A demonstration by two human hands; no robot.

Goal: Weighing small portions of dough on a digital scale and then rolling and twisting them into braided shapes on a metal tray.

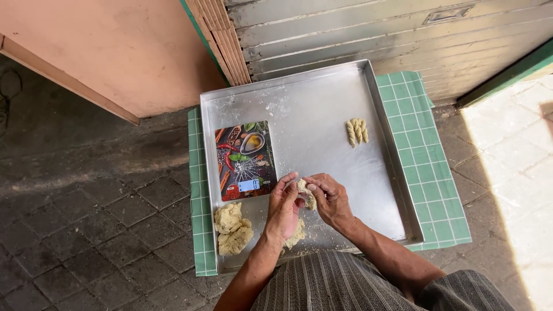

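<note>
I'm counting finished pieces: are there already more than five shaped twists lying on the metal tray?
No, only a small cluster of about three twisted dough pieces lies on the metal tray, toward its far right side.

Tray (299, 92) middle lies bare between scale (245, 160), dough lumps (232, 228) and twisted pieces (356, 131)

A small lump of pale dough (306, 193) — rough and uneven — sits pinched between the left hand (283, 206) and the right hand (329, 200), held just above the near part of a shallow metal tray (322, 115); fingers hide most of it.
</note>
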